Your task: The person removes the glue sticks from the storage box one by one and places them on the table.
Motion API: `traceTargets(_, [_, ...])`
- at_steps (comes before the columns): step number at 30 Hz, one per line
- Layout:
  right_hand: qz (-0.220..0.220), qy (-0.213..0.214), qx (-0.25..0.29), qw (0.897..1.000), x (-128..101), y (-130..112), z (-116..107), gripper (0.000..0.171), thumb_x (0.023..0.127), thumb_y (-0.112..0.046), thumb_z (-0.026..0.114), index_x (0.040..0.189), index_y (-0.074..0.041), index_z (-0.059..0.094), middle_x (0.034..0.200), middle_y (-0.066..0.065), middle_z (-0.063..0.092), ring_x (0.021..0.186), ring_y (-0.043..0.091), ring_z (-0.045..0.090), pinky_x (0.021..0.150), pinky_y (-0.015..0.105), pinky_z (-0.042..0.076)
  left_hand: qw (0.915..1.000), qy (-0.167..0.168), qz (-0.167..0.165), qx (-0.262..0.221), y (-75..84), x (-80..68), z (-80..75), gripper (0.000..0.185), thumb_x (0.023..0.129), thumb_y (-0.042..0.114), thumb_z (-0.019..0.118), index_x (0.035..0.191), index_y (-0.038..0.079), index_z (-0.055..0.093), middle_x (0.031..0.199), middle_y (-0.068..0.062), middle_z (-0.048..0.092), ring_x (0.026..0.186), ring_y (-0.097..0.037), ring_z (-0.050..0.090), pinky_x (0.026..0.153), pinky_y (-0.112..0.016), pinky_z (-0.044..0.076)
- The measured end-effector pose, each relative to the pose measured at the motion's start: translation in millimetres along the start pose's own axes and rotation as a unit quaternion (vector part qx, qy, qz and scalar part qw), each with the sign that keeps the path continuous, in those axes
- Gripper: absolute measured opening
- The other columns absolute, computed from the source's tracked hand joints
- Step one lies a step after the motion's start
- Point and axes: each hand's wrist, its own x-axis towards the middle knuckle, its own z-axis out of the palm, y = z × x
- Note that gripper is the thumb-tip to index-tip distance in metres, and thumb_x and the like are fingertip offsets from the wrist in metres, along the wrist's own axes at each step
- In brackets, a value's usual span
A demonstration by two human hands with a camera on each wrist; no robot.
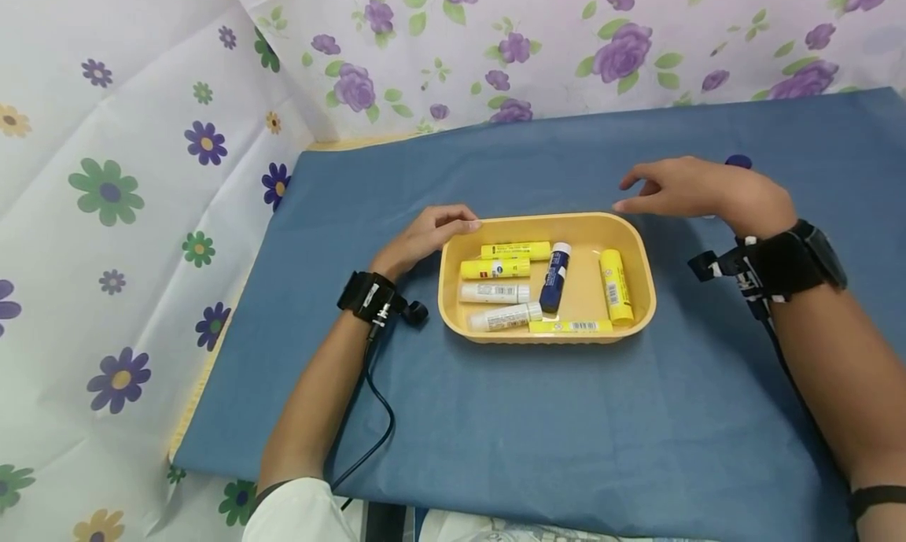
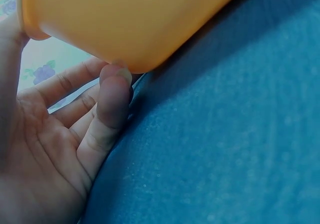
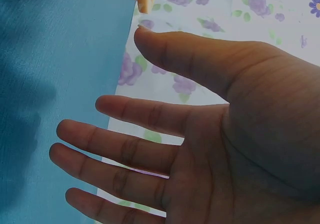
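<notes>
A yellow plastic tray (image 1: 546,227) sits on the blue-covered table with several glue sticks inside. A blue glue stick with a white end (image 1: 555,278) lies mid-tray; a yellow glue stick (image 1: 616,288) is at the right, and other yellow ones and white glue sticks (image 1: 495,293) fill the left and front. My left hand (image 1: 428,235) holds the tray's far left corner, thumb at the rim and fingers against the outer wall (image 2: 120,29). Beyond the tray's right corner hovers my right hand (image 1: 683,186), fingers spread loosely (image 3: 200,149), holding nothing.
A dark blue round-ended object (image 1: 738,161) shows behind my right wrist, mostly hidden. Blue cloth (image 1: 538,432) covers the table. Floral sheets (image 1: 453,62) hang along its back and left sides. A black cable (image 1: 382,416) trails from the left wrist camera.
</notes>
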Motion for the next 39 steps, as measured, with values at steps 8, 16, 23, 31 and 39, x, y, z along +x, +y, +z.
traceTargets(8, [-0.004, -0.005, 0.002, 1.000, 1, -1, 1, 0.068, 0.104, -0.050, 0.051, 0.147, 0.002, 0.042, 0.135, 0.036, 0.053, 0.116, 0.051, 0.056, 0.090, 0.060, 0.049, 0.9998, -0.011, 0.002, -0.017, 18.5, -8.2, 1.8, 0.029, 0.102, 0.029, 0.057, 0.112, 0.004, 0.071, 0.108, -0.010, 0.068, 0.099, -0.025, 0.059, 0.087, -0.035, 0.044])
traceTargets(16, [-0.001, -0.009, 0.004, 1.000, 3, -2, 2, 0.070, 0.103, -0.052, 0.051, 0.147, 0.002, 0.042, 0.135, 0.035, 0.054, 0.115, 0.049, 0.057, 0.089, 0.059, 0.049, 0.9999, -0.012, 0.003, -0.011, 22.0, -7.8, 0.7, 0.028, 0.102, 0.026, 0.058, 0.113, 0.003, 0.071, 0.107, -0.009, 0.067, 0.098, -0.024, 0.057, 0.086, -0.033, 0.043])
traceTargets(23, [0.001, -0.022, 0.007, 1.000, 6, -3, 4, 0.070, 0.103, -0.052, 0.050, 0.148, 0.001, 0.041, 0.136, 0.035, 0.053, 0.116, 0.050, 0.056, 0.090, 0.059, 0.049, 0.9998, -0.015, 0.006, -0.010, 19.9, -6.9, 0.3, 0.028, 0.103, 0.025, 0.057, 0.113, 0.003, 0.070, 0.107, -0.010, 0.068, 0.098, -0.024, 0.058, 0.086, -0.033, 0.043])
traceTargets(31, [-0.005, -0.029, 0.004, 1.000, 12, -2, 4, 0.069, 0.104, -0.051, 0.050, 0.148, 0.001, 0.040, 0.137, 0.035, 0.052, 0.117, 0.051, 0.055, 0.091, 0.060, 0.048, 0.9999, -0.009, 0.008, -0.003, -6.2, 3.7, -2.8, 0.032, 0.103, 0.033, 0.057, 0.115, 0.007, 0.071, 0.110, -0.010, 0.068, 0.099, -0.023, 0.058, 0.087, -0.034, 0.043])
traceTargets(39, [-0.006, -0.025, 0.009, 1.000, 10, 0, 3, 0.071, 0.103, -0.055, 0.049, 0.148, 0.000, 0.041, 0.137, 0.035, 0.053, 0.118, 0.051, 0.054, 0.091, 0.060, 0.048, 0.9997, -0.012, 0.019, -0.002, -8.1, 4.6, -3.0, 0.029, 0.102, 0.038, 0.060, 0.111, 0.014, 0.073, 0.108, -0.007, 0.069, 0.098, -0.024, 0.060, 0.087, -0.036, 0.045])
